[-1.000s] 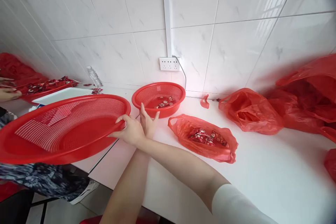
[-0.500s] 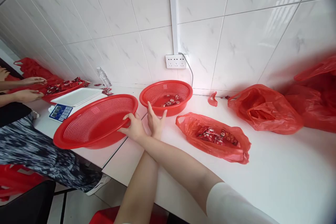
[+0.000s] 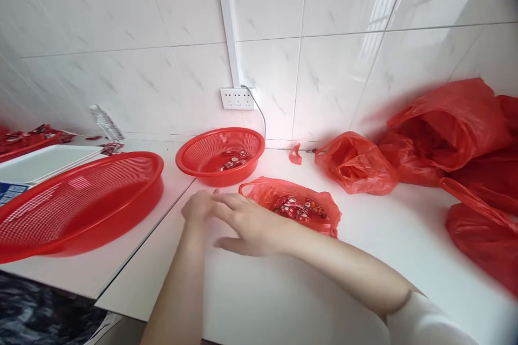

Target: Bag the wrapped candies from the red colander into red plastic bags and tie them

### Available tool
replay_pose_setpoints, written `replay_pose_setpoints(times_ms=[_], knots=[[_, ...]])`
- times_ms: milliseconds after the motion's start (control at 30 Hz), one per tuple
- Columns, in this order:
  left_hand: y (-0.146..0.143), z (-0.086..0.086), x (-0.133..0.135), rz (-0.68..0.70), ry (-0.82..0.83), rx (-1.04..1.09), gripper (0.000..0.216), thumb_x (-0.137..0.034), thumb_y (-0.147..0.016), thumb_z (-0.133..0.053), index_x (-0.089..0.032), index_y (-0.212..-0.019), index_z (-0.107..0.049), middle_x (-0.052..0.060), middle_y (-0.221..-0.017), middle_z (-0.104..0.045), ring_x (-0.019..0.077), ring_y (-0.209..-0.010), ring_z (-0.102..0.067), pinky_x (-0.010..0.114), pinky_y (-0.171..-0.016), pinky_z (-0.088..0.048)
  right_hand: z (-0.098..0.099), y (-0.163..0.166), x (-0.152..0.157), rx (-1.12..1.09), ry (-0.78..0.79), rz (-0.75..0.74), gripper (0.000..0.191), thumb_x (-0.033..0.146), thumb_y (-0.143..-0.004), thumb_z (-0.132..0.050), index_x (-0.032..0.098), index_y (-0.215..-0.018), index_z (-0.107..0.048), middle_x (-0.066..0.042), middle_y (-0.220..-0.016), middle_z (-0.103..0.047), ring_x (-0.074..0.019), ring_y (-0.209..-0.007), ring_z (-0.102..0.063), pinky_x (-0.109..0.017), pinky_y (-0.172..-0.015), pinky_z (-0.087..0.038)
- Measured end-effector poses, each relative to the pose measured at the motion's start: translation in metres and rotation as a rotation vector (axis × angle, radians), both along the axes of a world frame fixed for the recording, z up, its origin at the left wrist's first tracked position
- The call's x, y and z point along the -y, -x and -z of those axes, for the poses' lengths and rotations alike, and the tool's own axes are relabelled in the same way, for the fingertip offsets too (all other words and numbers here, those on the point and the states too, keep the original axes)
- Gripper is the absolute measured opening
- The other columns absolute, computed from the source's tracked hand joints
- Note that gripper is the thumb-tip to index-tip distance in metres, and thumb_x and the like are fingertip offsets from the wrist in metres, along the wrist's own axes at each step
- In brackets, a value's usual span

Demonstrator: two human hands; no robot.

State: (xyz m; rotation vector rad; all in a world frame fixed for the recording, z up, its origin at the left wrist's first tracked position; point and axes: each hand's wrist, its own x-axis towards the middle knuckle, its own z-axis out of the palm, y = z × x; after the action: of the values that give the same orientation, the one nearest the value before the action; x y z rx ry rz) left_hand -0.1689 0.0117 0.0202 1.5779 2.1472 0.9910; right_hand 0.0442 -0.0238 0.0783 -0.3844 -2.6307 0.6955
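My right hand (image 3: 246, 223) is open over the white table, its fingers spread to the left and nothing in them. My left hand (image 3: 197, 206) is just beside it, near the right fingertips. Its own fingers are blurred and mostly hidden, so I cannot tell whether they are closed. Behind the hands stands a small red mesh basket (image 3: 190, 164) with a few red printed packets (image 3: 233, 160) in it. An opened red plastic bag (image 3: 332, 210) holding similar packets (image 3: 297, 207) lies partly behind my right hand and forearm. To the left is a larger red basket (image 3: 133, 210).
A white tray on a scale (image 3: 48, 161) is at the left, partly behind the large basket. A clear plastic bottle (image 3: 107, 123) leans near the wall. Red plastic bags (image 3: 356, 164) lie at the right. A power socket (image 3: 237, 98) with a cable is on the tiled wall.
My right hand has let go of the large basket's rim. Both hands are now lower and nearer the opened bag. The view has turned right, so the co-worker's hands are out of sight.
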Motion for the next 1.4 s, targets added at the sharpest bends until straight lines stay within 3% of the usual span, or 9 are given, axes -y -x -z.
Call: replay_pose_setpoints(times_ms=[100, 233, 400, 533, 767, 900, 1067, 1200, 1400], knots=[[-0.014, -0.012, -0.003, -0.148, 0.135, -0.068, 0.048, -0.063, -0.077, -0.051, -0.023, -0.05, -0.048, 0.011, -0.054, -0.057, 0.0392, -0.079, -0.065, 0.041, -0.064, -0.043, -0.019, -0.079, 0.001, 0.392, 0.008, 0.095, 0.04, 0.035, -0.089, -0.06, 0.023, -0.127, -0.057, -0.014, -0.131, -0.056, -0.0309, -0.118, -0.055, -0.044, -0.093, -0.047], [-0.045, -0.016, -0.003, -0.013, 0.165, -0.098, 0.046, -0.067, -0.074, -0.053, -0.024, -0.068, -0.064, 0.007, -0.081, -0.07, 0.0304, -0.084, -0.065, 0.033, -0.064, -0.042, -0.032, -0.138, -0.007, 0.562, 0.036, 0.527, 0.027, 0.034, -0.095, -0.043, 0.024, -0.11, -0.064, -0.006, -0.083, -0.066, -0.0216, -0.074, -0.063, -0.03, -0.06, -0.043], [-0.062, -0.007, -0.006, 0.046, 0.044, -0.09, 0.039, -0.058, -0.074, -0.059, -0.021, -0.062, -0.056, 0.001, -0.068, -0.064, 0.0218, -0.07, -0.059, 0.029, -0.061, -0.037, -0.031, -0.147, -0.022, 0.647, 0.117, 0.721, 0.029, 0.036, -0.092, -0.044, 0.02, -0.077, -0.063, 0.0, -0.048, -0.053, -0.0162, -0.046, -0.054, -0.028, -0.05, -0.035], [-0.061, -0.012, -0.004, 0.155, -0.041, 0.328, 0.032, -0.051, -0.074, -0.066, -0.019, -0.07, -0.062, 0.002, -0.073, -0.068, 0.0237, -0.085, -0.063, 0.03, -0.074, -0.044, -0.015, -0.14, -0.034, 0.674, 0.253, 0.668, 0.039, 0.039, -0.079, -0.063, 0.021, -0.049, -0.045, 0.002, -0.034, -0.043, -0.0137, -0.032, -0.043, -0.03, -0.044, -0.035], [-0.065, -0.066, 0.008, 0.364, -0.307, 0.908, 0.014, -0.032, -0.075, -0.067, -0.019, -0.069, -0.065, 0.009, -0.121, -0.069, 0.0278, -0.118, -0.057, 0.038, -0.097, -0.045, -0.03, -0.186, -0.053, 0.35, 0.103, 0.722, 0.038, 0.045, -0.072, -0.07, 0.021, -0.054, -0.047, 0.002, -0.054, -0.05, -0.01, -0.043, -0.041, -0.026, -0.038, -0.024], [-0.08, -0.105, 0.01, 0.46, -0.405, 0.904, 0.019, -0.025, -0.075, -0.069, -0.022, -0.094, -0.072, 0.006, -0.123, -0.068, 0.0288, -0.123, -0.055, 0.04, -0.101, -0.045, -0.043, -0.214, -0.064, -0.275, 0.221, 0.726, 0.018, 0.036, -0.078, -0.068, 0.023, -0.081, -0.056, 0.0, -0.073, -0.062, -0.0129, -0.057, -0.057, -0.025, -0.045, -0.042], [-0.103, -0.13, 0.011, 0.571, -0.45, 0.969, 0.037, -0.026, -0.079, -0.067, -0.031, -0.115, -0.065, 0.001, -0.101, -0.07, 0.0224, -0.1, -0.065, 0.034, -0.088, -0.051, -0.04, -0.2, -0.075, -1.012, 0.352, 0.531, 0.032, 0.036, -0.078, -0.073, 0.028, -0.105, -0.057, -0.003, -0.1, -0.068, -0.0187, -0.096, -0.067, -0.033, -0.075, -0.058], [-0.122, -0.126, 0.011, 0.667, -0.261, 0.894, 0.038, -0.03, -0.08, -0.069, -0.023, -0.118, -0.064, -0.005, -0.066, -0.049, 0.0077, -0.052, -0.046, 0.027, -0.064, -0.049, -0.035, -0.178, -0.069, -1.079, 0.239, 0.469, 0.044, 0.035, -0.081, -0.073, 0.031, -0.12, -0.055, -0.005, -0.12, -0.065, -0.0197, -0.109, -0.065, -0.039, -0.093, -0.056], [-0.159, -0.109, 0.023, 0.897, 0.119, 0.571, 0.055, -0.032, -0.075, -0.078, -0.026, -0.126, -0.058, -0.005, -0.072, -0.038, 0.0093, -0.061, -0.038, 0.024, -0.056, -0.035, -0.036, -0.156, -0.037, -0.782, 0.192, 0.247, 0.048, 0.036, -0.092, -0.059, 0.035, -0.138, -0.044, -0.005, -0.137, -0.057, -0.0245, -0.124, -0.057, -0.048, -0.1, -0.053]])
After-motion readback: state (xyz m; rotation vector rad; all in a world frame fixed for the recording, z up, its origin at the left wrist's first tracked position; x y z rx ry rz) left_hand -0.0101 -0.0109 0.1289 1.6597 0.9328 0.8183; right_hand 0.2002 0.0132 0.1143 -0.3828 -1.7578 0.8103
